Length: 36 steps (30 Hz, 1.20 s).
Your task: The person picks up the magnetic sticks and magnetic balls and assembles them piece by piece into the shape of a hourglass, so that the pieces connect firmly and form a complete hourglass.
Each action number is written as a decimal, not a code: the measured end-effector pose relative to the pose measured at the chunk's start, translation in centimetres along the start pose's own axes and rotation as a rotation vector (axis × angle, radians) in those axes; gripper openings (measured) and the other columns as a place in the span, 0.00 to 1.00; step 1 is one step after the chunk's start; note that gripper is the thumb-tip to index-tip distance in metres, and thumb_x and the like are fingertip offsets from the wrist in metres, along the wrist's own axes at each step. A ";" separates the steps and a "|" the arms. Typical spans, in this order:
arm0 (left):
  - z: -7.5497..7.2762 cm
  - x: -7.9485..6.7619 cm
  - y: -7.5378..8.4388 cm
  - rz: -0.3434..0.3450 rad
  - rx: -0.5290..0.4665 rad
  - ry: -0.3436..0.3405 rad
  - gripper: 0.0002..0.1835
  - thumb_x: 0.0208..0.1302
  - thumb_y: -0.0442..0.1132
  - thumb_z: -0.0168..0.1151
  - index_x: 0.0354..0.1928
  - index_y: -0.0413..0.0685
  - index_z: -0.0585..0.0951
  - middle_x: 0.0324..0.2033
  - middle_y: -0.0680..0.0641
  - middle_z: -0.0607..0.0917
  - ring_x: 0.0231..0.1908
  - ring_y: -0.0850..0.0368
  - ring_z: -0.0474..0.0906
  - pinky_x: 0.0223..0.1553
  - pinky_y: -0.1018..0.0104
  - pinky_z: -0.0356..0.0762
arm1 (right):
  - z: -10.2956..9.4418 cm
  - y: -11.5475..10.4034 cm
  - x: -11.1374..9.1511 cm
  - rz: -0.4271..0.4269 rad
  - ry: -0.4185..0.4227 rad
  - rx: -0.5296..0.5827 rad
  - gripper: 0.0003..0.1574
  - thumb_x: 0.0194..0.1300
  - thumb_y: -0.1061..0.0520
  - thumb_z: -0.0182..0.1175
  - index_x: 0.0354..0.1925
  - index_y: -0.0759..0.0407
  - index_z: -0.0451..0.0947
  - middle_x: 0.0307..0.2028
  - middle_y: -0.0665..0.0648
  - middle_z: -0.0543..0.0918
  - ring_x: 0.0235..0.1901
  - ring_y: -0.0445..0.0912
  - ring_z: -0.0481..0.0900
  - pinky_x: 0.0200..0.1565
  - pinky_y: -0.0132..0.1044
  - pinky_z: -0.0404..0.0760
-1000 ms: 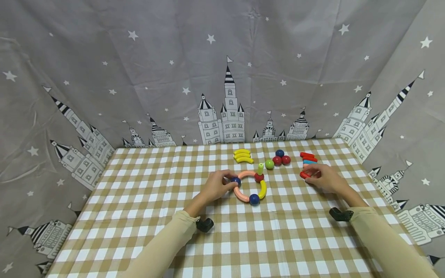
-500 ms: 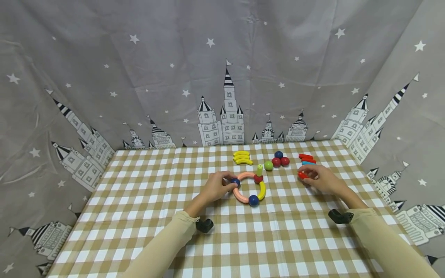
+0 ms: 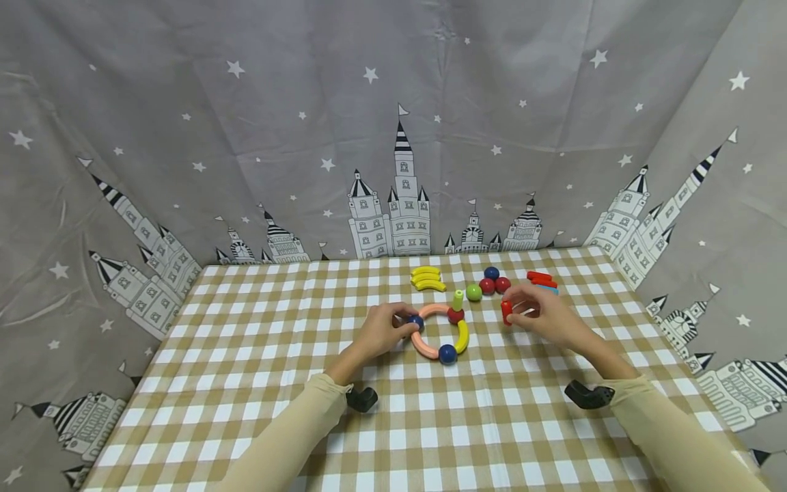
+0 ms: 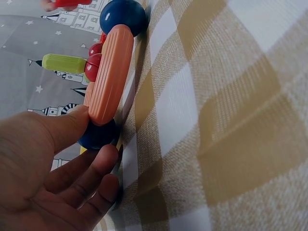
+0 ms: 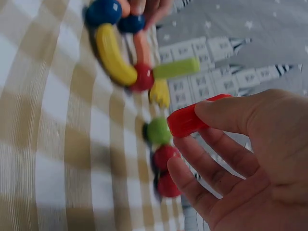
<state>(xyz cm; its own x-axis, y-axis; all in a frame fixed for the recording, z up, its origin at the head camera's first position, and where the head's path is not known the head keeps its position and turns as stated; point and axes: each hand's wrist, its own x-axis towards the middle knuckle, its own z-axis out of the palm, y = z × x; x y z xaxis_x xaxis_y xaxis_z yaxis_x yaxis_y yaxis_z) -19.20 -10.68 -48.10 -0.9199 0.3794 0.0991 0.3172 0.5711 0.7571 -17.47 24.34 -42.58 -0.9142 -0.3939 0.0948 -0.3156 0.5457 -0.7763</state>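
Observation:
My left hand (image 3: 382, 333) pinches a blue ball (image 4: 97, 136) at the left of a ring lying on the cloth. Two salmon curved rods (image 3: 424, 346), a yellow curved rod (image 3: 463, 336), a second blue ball (image 3: 447, 353) and a red ball (image 3: 456, 315) make up the rest of this ring. From the red ball a light green rod (image 3: 458, 299) stands upright. To the right of the ring, my right hand (image 3: 547, 318) holds a short red rod (image 3: 507, 312) roughly upright between thumb and fingers. The right wrist view shows that red rod raised off the cloth.
Behind the ring lie several yellow curved rods (image 3: 427, 279). A green ball (image 3: 473, 292), two red balls (image 3: 487, 285) and a blue ball (image 3: 491, 272) sit right of them. Farther right are red rods (image 3: 541, 279) and a blue rod (image 3: 549, 289), partly behind my right hand.
My right hand has lifted the red rod from beside the other rods, carried it left toward the ring and turned it upright. The left hand keeps its hold on the blue ball.

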 end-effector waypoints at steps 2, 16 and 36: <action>0.0 0.0 0.0 -0.001 0.001 0.000 0.13 0.66 0.39 0.72 0.51 0.44 0.87 0.39 0.50 0.89 0.30 0.62 0.80 0.33 0.67 0.78 | 0.5 -0.7 0.1 0.000 0.001 0.010 0.18 0.65 0.65 0.69 0.52 0.61 0.78 0.48 0.58 0.84 0.46 0.52 0.85 0.49 0.39 0.84; 0.1 0.0 0.0 -0.025 -0.018 0.000 0.13 0.65 0.38 0.73 0.51 0.45 0.87 0.40 0.50 0.89 0.31 0.63 0.81 0.34 0.67 0.80 | 6.0 -3.9 1.0 -0.058 -0.016 0.135 0.19 0.64 0.66 0.70 0.53 0.63 0.79 0.47 0.57 0.85 0.46 0.51 0.85 0.49 0.44 0.85; -0.2 0.0 0.1 -0.008 -0.006 -0.019 0.13 0.66 0.38 0.72 0.51 0.44 0.87 0.41 0.49 0.89 0.32 0.61 0.81 0.36 0.66 0.80 | 9.8 -3.8 0.6 -0.002 -0.030 0.132 0.20 0.65 0.65 0.70 0.54 0.61 0.78 0.46 0.53 0.84 0.46 0.49 0.85 0.49 0.45 0.84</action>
<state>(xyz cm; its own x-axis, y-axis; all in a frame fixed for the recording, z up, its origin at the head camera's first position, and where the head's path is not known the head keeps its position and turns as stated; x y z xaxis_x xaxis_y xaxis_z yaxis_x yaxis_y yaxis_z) -19.23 -10.77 -47.84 -0.9178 0.3887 0.0803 0.3080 0.5698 0.7619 -14.35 14.77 -45.65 -0.9048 -0.4184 0.0793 -0.2797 0.4432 -0.8517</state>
